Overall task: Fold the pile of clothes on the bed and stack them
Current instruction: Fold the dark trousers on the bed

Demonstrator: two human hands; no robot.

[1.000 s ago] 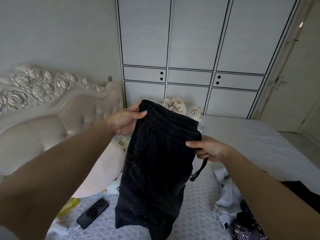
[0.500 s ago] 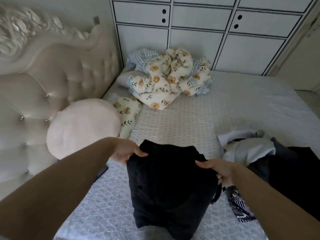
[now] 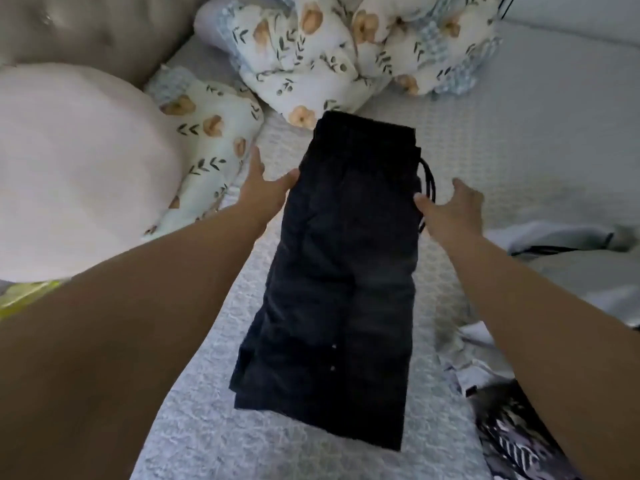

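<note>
A grey bedspread (image 3: 485, 150) is seen, with a round pink cushion (image 3: 76, 168) at left and a floral quilt (image 3: 329, 46) bunched at the far side. Black drawstring shorts (image 3: 343, 271) are laid flat at centre, folded lengthwise. The left hand (image 3: 261, 192) and right hand (image 3: 450, 209) are held with fingers spread, flanking the waistband end, nothing gripped.

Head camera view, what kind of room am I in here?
Most likely a bedroom: a tufted headboard, a floral quilt bunched on the textured bedspread, and black shorts laid flat for folding.
</note>
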